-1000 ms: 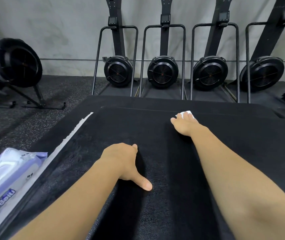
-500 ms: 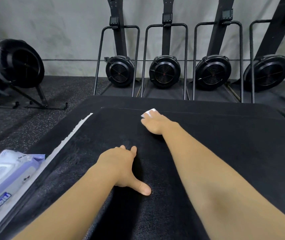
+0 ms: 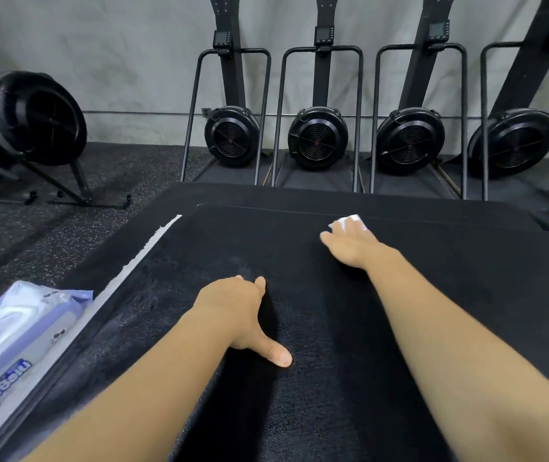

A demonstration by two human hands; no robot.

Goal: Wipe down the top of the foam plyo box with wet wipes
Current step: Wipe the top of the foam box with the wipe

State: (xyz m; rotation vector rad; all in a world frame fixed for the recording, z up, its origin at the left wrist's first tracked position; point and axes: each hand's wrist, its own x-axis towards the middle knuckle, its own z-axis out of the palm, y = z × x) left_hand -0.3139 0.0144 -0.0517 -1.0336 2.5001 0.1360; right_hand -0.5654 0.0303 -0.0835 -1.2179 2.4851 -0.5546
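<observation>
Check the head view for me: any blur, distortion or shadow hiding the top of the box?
Head view: the wipes pack at the lower left edge is smeared; the upright machines lean outward from wide-angle distortion; the left hand throws a dark shadow on the box top; the wet wipe under the right hand glares white.

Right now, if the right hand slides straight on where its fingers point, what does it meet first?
Probably just the far edge of the plyo box; no object lies ahead of the right hand and its wet wipe.
</observation>
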